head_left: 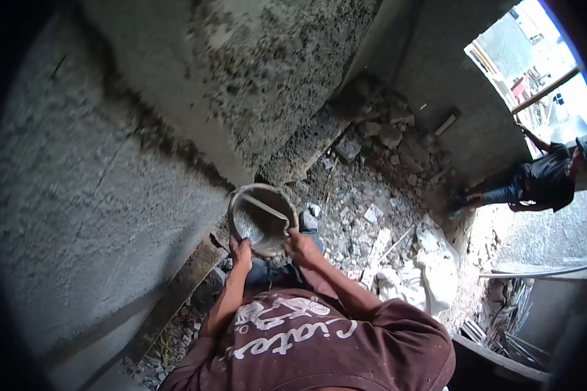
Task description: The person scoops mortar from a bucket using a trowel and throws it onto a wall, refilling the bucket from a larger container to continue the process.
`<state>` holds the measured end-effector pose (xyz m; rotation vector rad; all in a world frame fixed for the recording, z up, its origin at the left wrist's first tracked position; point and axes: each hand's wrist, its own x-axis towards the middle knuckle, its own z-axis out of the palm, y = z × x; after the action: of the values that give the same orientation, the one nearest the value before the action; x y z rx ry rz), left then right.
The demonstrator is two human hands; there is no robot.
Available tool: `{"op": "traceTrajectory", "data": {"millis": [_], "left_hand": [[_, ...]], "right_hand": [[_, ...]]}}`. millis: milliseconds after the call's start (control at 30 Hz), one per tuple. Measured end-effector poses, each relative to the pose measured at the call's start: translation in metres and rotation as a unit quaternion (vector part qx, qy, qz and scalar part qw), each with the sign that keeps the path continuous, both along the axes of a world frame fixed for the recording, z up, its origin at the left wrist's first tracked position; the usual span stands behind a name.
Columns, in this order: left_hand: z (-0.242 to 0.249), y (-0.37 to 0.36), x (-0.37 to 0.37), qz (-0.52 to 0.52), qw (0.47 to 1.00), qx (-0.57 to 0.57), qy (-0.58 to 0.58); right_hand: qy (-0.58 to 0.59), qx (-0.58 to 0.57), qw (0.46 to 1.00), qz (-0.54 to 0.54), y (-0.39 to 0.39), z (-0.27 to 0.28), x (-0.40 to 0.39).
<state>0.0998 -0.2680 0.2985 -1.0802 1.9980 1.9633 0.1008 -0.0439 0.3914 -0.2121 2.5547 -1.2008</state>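
Note:
A round bucket point(263, 246) with a worn, pale rim is held in front of my body, its open mouth facing up toward me. My left hand point(240, 251) grips the near left side of its rim, fingers closed on it. On the near right side, my right hand point(299, 247) is closed at the rim. A pale bar point(265, 207) runs across the bucket's mouth and ends close to my right hand. Some shiny, wet-looking grey shows inside, against the left wall.
Rough cement walls point(98, 195) rise on the left and ahead. Broken rubble point(388, 133) covers the ground, with white sacks point(436, 264) to the right. A wooden board point(176, 293) lies along the left wall. A person point(541, 176) stands near the bright opening at right.

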Motion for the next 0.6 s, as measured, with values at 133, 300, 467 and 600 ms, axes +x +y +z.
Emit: {"op": "traceTrajectory", "data": {"millis": [133,300,467,600], "left_hand": [[0.074,0.0,0.008,-0.108,0.988,0.01,0.11],[0.082,0.017,-0.021,-0.165,0.961,-0.035,0.22],[0.137,0.0,-0.037,-0.13,0.97,-0.041,0.2],[0.172,0.003,-0.054,-0.144,0.95,-0.044,0.275]], "right_hand": [[0.138,0.213,0.96,0.12,0.032,-0.066,0.006],[0.286,0.201,0.932,0.097,-0.031,-0.012,-0.012],[0.366,0.277,0.884,0.094,-0.019,0.11,-0.059],[0.252,0.282,0.922,0.076,-0.014,0.07,-0.055]]}}
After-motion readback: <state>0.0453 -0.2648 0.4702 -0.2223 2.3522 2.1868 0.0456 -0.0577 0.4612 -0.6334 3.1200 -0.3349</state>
